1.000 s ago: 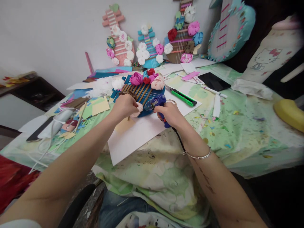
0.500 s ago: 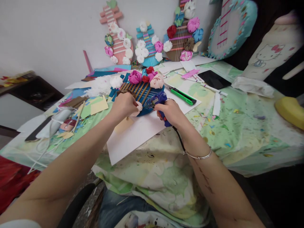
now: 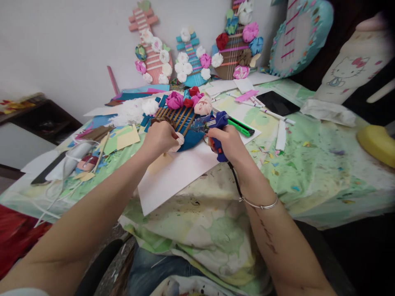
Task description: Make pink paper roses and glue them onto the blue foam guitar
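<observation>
My right hand (image 3: 230,142) is closed around a blue glue gun (image 3: 217,123), its nozzle pointing left over a blue paper instrument (image 3: 196,139). Between the fingers of my left hand (image 3: 161,137) is a pale pink paper flower (image 3: 178,142), held by the instrument's near edge. Brown strips cross the instrument, and thin pale strings run along it. Along its far side sit a magenta flower (image 3: 175,100), a peach flower (image 3: 203,105) and a white flower (image 3: 150,107). A white board (image 3: 173,181) lies underneath.
A green box cutter (image 3: 240,126) and a black phone (image 3: 278,102) lie to the right. Several decorated instruments lean against the wall, including a pink one (image 3: 152,53). Paper scraps (image 3: 128,137) and white cords (image 3: 61,185) are on the left. A white bottle (image 3: 354,61) stands far right.
My right hand has moved the glue gun right and slightly up, away from the pale pink flower. My left hand keeps its hold on the flower in nearly the same place.
</observation>
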A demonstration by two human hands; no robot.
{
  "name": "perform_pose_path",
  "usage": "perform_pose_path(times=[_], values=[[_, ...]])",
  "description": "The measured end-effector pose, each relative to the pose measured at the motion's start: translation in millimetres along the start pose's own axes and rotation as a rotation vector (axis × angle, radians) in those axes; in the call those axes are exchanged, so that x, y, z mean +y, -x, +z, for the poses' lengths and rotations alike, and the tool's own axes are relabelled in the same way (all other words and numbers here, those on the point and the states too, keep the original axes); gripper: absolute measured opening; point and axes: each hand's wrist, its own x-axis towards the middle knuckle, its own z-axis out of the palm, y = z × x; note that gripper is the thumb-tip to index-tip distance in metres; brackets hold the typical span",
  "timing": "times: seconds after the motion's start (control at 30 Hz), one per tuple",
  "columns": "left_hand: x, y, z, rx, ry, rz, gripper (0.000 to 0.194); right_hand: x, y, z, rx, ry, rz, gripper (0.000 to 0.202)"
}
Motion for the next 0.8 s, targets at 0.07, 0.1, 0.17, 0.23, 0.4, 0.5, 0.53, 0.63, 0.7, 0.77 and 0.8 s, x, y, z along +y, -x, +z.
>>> perform_pose_path(times=[0.07, 0.1, 0.17, 0.23, 0.4, 0.5, 0.53, 0.63, 0.7, 0.77, 0.8], values=[[-2, -1, -0.3, 0.000, -0.005, 0.007, 0.027, -1, 1, -1, 0.017, -0.015, 0.006, 0.026], [-3, -1, -0.9, -0.001, -0.005, 0.010, 0.027, -1, 1, -1, 0.024, -0.019, 0.009, 0.026], [-5, -2, -3.0, -0.010, 0.002, 0.016, 0.027, -2, 2, -1, 0.033, -0.023, 0.014, 0.026], [-6, -3, -6.7, -0.010, 0.009, 0.020, 0.026, -3, 3, -2, 0.028, -0.032, 0.012, 0.025], [-10, -3, -19.1, 0.001, 0.060, 0.031, 0.025, -2, 4, -1, 0.015, -0.136, -0.027, 0.027], [-15, -4, -24.8, 0.004, 0.106, 0.010, 0.027, -2, 3, -1, 0.003, -0.201, -0.025, 0.026], [-17, -4, -26.2, 0.013, 0.126, 0.008, 0.028, -3, 3, -1, 0.002, -0.216, -0.023, 0.025], [-23, -4, -29.6, 0.047, 0.207, 0.023, 0.031, -4, 2, -1, 0.004, -0.245, -0.013, 0.024], [-25, -2, -31.6, 0.075, 0.259, 0.036, 0.034, -4, 3, -2, 0.003, -0.252, -0.014, 0.024], [-27, 4, -32.8, 0.094, 0.293, 0.028, 0.037, -5, 3, -2, 0.003, -0.254, -0.031, 0.026], [-28, 8, -32.5, 0.101, 0.304, 0.021, 0.039, -4, 3, -2, 0.005, -0.256, -0.043, 0.026]])
